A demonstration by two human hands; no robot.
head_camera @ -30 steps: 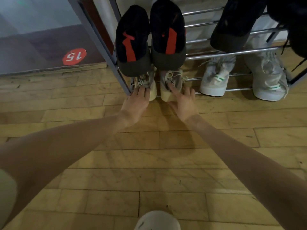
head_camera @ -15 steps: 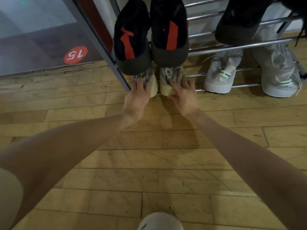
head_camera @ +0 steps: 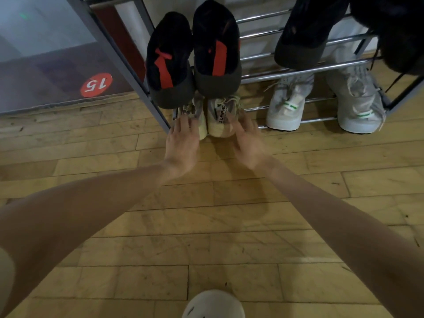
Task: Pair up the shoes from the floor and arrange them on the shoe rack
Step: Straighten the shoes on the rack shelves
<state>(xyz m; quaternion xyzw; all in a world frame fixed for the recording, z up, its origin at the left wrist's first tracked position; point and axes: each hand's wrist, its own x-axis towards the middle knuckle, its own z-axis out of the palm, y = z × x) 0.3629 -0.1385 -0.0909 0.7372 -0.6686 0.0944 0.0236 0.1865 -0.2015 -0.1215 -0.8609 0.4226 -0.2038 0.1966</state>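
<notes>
A beige pair stands side by side at the left end of the rack's bottom tier: left shoe [head_camera: 197,111], right shoe [head_camera: 220,115], heels toward me. My left hand [head_camera: 183,143] rests flat with its fingertips on the left shoe's heel. My right hand [head_camera: 249,143] touches the right shoe's heel and outer side, fingers spread. Neither hand is closed around a shoe. The fronts of the beige shoes are hidden under a black-and-red pair [head_camera: 195,58] on the chrome shoe rack [head_camera: 298,70] tier above.
A white pair with green stripes [head_camera: 286,106] sits on the bottom tier to the right. Black shoes [head_camera: 305,35] hang over the upper tier. The grey rack leg [head_camera: 128,65] slants at left, near a red "15" sticker [head_camera: 96,84]. A white rounded toe [head_camera: 213,304] shows at the bottom edge.
Both hands stay at the heels of the beige pair, reaching slightly forward and back again. The shoes sit a little deeper under the tier above.
</notes>
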